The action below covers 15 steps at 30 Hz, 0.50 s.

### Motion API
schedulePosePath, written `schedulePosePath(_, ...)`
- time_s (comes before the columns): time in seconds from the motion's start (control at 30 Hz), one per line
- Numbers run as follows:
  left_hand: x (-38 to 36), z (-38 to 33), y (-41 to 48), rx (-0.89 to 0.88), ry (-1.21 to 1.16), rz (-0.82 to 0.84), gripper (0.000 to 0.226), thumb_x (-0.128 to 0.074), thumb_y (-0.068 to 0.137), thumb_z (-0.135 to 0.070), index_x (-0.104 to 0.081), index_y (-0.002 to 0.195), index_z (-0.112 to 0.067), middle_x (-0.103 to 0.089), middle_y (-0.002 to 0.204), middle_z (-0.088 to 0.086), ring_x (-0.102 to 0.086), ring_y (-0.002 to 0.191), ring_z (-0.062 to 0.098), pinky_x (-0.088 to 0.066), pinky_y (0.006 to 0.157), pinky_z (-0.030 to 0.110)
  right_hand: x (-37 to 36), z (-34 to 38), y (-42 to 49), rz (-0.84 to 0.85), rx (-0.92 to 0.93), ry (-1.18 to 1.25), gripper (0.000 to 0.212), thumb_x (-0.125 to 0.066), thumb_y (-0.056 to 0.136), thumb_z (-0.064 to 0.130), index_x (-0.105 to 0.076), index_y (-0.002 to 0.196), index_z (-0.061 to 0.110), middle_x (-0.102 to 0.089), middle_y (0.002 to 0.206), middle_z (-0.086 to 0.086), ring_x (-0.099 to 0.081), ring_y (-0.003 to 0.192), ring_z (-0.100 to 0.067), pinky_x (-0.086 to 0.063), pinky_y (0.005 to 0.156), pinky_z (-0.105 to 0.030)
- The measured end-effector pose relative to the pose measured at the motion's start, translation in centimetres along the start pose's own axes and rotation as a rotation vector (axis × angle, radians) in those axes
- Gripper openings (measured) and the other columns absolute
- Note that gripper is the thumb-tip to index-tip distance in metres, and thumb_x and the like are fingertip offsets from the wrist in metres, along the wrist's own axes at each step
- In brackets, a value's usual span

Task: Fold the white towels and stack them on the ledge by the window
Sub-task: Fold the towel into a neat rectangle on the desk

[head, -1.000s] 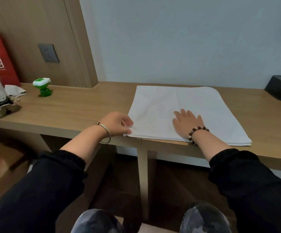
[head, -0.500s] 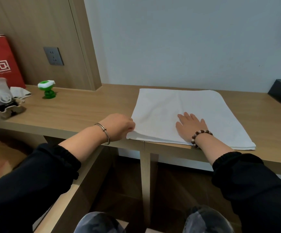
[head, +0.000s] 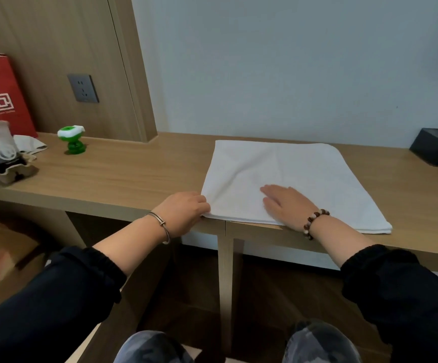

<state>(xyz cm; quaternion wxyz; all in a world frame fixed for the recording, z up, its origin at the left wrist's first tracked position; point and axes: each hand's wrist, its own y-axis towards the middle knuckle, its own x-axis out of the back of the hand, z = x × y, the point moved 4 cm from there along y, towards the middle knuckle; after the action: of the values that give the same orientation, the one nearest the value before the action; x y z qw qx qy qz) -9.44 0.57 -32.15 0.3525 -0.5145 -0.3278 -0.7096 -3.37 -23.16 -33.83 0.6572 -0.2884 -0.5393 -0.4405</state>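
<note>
L hand point(head: 186, 211) on towel point(head: 293, 163); logo'd bag point(head: 1, 96)

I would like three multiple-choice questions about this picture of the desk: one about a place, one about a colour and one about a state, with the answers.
1. Where does the small green and white plastic figure stand?
A. on the light wooden desk, left of the flat white cloth towel
B. on the towel
C. on the floor

2. What colour is the paper bag with string handles?
A. blue
B. red
C. yellow

3. How is the right hand?
A. raised in a fist
B. gripping the bag
C. flat on the towel, fingers straight

Answers:
1. A, it stands on bare wood, apart from the towel's left edge.
2. B, its front is plainly red.
3. C, the palm lies on the cloth.
</note>
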Motion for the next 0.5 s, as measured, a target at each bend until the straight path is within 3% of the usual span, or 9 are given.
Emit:
schedulePosePath(0.1, 0.3, 0.1, 0.1, -0.010, 0.023, 0.015, 0.021, -0.042, 0.095, -0.017, -0.059, 0.106, -0.015, -0.058, 0.104, 0.003, -0.053, 0.097, 0.023, -0.043, 0.075, 0.034, -0.8, 2.0, -1.9, 0.053, 0.135, -0.142, 0.065, -0.026, 0.093, 0.062, -0.023, 0.148, 0.029, -0.014, 0.158, 0.007, -0.011, 0.145, -0.012, -0.004, 0.115, -0.032)
schedulePosePath(0.17, 0.5, -0.2, 0.2, -0.026, 0.064, 0.000, 0.024, -0.040, 0.094, -0.017, -0.058, 0.109, -0.017, -0.057, 0.102, 0.002, -0.053, 0.095, 0.023, -0.039, 0.068, 0.032, -1.2, 2.9, -2.7, 0.032, 0.157, -0.236, 0.068, -0.029, 0.092, 0.064, -0.021, 0.149, 0.028, -0.015, 0.158, 0.006, -0.008, 0.145, -0.014, -0.003, 0.116, -0.035)
schedulePosePath(0.23, 1.0, -1.0, 0.4, -0.065, 0.106, -0.056, 0.025, -0.045, 0.091, -0.015, -0.059, 0.111, -0.017, -0.057, 0.096, 0.004, -0.052, 0.088, 0.024, -0.032, 0.062, 0.031, -1.3, 4.0, -3.0, -0.044, 0.153, -0.251, 0.063, -0.037, 0.094, 0.057, -0.029, 0.146, 0.022, -0.025, 0.155, 0.002, -0.017, 0.143, -0.015, -0.006, 0.116, -0.033)
schedulePosePath(0.3, 2.0, -1.7, 0.5, -0.120, 0.149, -0.130, 0.016, -0.065, 0.078, -0.010, -0.069, 0.093, -0.015, -0.058, 0.078, 0.005, -0.055, 0.071, 0.024, -0.033, 0.053, 0.029, -1.4, 5.2, -3.4, -0.136, 0.157, -0.250, 0.052, -0.043, 0.095, 0.049, -0.044, 0.136, 0.017, -0.043, 0.145, -0.002, -0.035, 0.135, -0.018, -0.019, 0.113, -0.032)
schedulePosePath(0.33, 2.6, -1.9, 0.4, -0.147, 0.144, -0.167, 0.014, -0.076, 0.066, -0.008, -0.071, 0.077, -0.014, -0.057, 0.067, 0.005, -0.055, 0.060, 0.023, -0.034, 0.046, 0.026, -1.4, 5.7, -3.5, -0.180, 0.161, -0.251, 0.044, -0.044, 0.096, 0.046, -0.051, 0.128, 0.016, -0.052, 0.135, -0.002, -0.045, 0.126, -0.019, -0.030, 0.107, -0.031)
schedulePosePath(0.4, 3.7, -1.7, 0.4, -0.166, 0.120, -0.235, 0.019, -0.084, 0.054, -0.005, -0.066, 0.058, -0.011, -0.053, 0.058, 0.006, -0.053, 0.052, 0.025, -0.039, 0.039, 0.024, -0.9, 6.2, -3.8, -0.253, 0.132, -0.238, 0.033, -0.040, 0.098, 0.042, -0.059, 0.109, 0.017, -0.064, 0.107, -0.001, -0.059, 0.100, -0.019, -0.042, 0.079, -0.026)
schedulePosePath(0.5, 5.7, -0.7, 1.3, -0.010, -0.090, -0.294, 0.010, -0.069, 0.079, -0.009, -0.064, 0.070, -0.005, -0.060, 0.080, 0.010, -0.056, 0.076, 0.028, -0.046, 0.058, 0.036, 2.3, 6.1, -3.0, -0.384, -0.029, -0.137, 0.031, -0.036, 0.100, 0.038, -0.056, 0.093, 0.015, -0.065, 0.081, -0.006, -0.058, 0.069, -0.024, -0.031, 0.054, -0.026)
